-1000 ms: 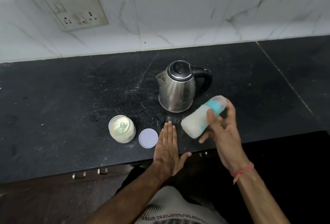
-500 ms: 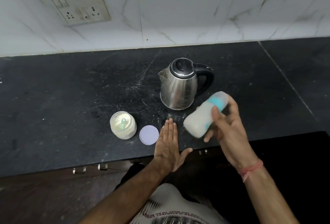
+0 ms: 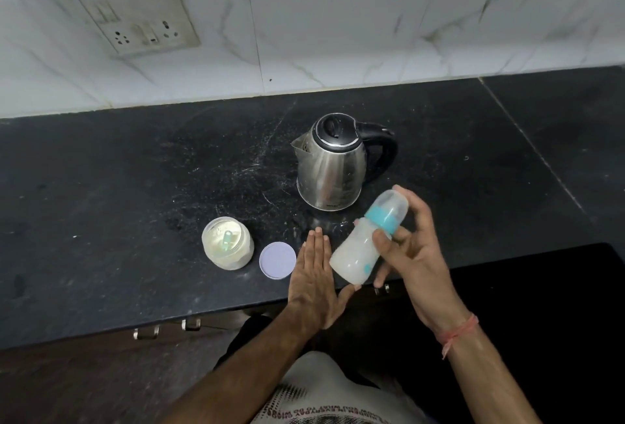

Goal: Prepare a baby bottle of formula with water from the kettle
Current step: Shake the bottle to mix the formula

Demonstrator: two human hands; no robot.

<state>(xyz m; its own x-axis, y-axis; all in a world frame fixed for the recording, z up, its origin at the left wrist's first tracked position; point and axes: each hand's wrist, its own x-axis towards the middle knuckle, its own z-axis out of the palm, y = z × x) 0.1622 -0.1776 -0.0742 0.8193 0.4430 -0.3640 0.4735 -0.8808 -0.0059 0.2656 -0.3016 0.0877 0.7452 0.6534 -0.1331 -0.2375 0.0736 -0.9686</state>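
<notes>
With my right hand (image 3: 411, 256) curled round the tilted, capped translucent baby bottle with teal collar (image 3: 367, 237) of milky formula above the black stone bench (image 3: 118, 204) edge, left hand (image 3: 313, 276) flat there, I'd shake gently, gripping the collar firmly.

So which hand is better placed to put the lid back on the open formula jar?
Left, probably. The left hand lies flat and empty on the counter, right beside the lid and near the jar. The right hand grips the bottle.
</notes>
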